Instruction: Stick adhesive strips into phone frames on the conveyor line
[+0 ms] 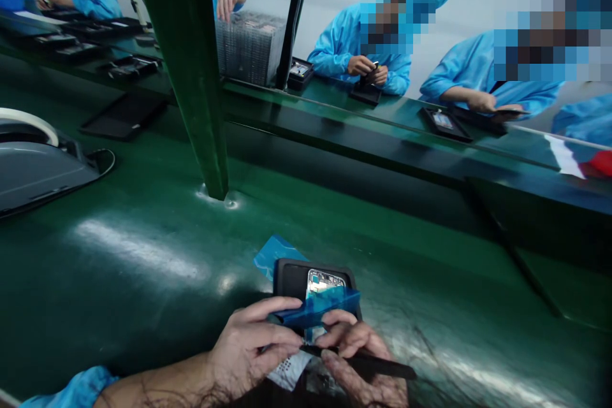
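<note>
Phone: the opened phone (326,278) lies in a black tray (289,275) on the green table (157,217), in front of you and between your hands; its inner parts show at the far end.
Blue film: a strip of blue film (329,305) crosses the middle of the phone and covers part of it.
Left hand: your left hand (253,341) has bent fingers at the left end of the film; you cannot tell whether they pinch it.
Right hand: your right hand (358,344) is closed on a black tool (387,365), thumb against fingers; the tool's narrow end points to your left fingertips.
Blue sheet: a blue sheet (275,254) sticks out past the tray's far left corner.
Post: a green post (191,76) stands on the table beyond.
</note>
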The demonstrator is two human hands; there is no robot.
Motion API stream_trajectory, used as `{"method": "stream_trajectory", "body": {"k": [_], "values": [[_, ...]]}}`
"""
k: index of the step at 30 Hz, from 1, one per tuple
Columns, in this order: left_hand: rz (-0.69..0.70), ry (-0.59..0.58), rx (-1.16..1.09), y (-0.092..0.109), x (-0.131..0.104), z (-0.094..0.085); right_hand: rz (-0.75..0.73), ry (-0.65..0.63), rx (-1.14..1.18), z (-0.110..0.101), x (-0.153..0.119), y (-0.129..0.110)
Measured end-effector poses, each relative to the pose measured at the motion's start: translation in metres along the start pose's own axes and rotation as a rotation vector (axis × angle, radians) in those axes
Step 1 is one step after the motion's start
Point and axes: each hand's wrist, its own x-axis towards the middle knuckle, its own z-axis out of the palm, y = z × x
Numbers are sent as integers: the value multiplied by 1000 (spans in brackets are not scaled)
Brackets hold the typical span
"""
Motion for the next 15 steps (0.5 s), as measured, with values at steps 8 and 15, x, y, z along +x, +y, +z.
{"method": "stream_trajectory", "body": {"k": [8,15], "values": [[-27,23,-52,-1,-2,2,22,23,-7,2,-2,0],[8,21,-49,2,2,0,-247,-368,-56,-43,19,37]]}}
